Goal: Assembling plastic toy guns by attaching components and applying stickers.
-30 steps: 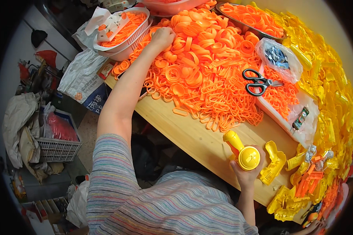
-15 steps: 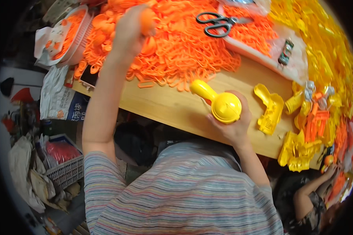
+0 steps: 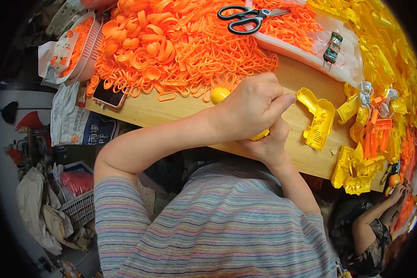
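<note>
My left hand (image 3: 255,105) is closed in a fist, thumb pointing right, over the round end of a yellow plastic toy body (image 3: 219,95). Below it, my right hand (image 3: 274,142) wraps round the same toy body. Its knobbed handle shows at the upper left, and a sliver of yellow rim peeks out beneath my left hand. What my left fingers hold, if anything, is hidden. A yellow half shell (image 3: 317,121) lies hollow side up to the right of my hands. Beyond them spreads a heap of orange plastic rings, cups and loops (image 3: 171,51).
Scissors (image 3: 245,19) rest across the edge of a white tray (image 3: 289,53) with orange loops. A small circuit part (image 3: 332,47) sits there too. A phone (image 3: 109,94) lies at the left edge. Yellow pieces (image 3: 380,69) pile up at right, near another person's arm (image 3: 373,222).
My left hand has come from the orange heap, where it held a round orange piece, down and right onto the yellow toy body. My right hand still holds the toy body.
</note>
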Motion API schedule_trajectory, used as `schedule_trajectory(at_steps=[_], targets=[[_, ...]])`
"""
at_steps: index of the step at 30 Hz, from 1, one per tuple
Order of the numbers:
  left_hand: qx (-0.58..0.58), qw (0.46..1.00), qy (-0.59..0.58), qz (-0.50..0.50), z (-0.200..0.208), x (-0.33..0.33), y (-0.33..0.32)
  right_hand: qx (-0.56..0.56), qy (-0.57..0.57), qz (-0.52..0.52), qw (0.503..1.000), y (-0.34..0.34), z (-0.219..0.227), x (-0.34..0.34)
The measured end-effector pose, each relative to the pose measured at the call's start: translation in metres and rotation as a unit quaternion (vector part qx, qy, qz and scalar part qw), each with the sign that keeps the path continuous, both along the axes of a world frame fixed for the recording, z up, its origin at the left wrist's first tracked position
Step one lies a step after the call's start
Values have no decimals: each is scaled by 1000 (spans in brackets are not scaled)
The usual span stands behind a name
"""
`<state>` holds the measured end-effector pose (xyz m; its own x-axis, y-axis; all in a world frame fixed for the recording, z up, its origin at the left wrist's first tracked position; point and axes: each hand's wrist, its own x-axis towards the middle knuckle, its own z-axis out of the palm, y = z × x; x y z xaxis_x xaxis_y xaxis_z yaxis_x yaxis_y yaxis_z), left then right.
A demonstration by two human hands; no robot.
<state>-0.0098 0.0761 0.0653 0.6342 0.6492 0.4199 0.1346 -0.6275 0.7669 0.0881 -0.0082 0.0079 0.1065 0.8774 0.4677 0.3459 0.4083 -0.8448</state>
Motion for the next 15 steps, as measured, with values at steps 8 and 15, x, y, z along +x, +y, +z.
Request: schedule_trajectory(at_steps=[8, 15], targets=[[5, 999, 27, -35, 2, -22, -12, 31, -52, 28, 998, -6, -9, -11], [-11, 1000, -15, -15, 0, -26, -12, 55, -72, 49, 995, -3, 0, -11]])
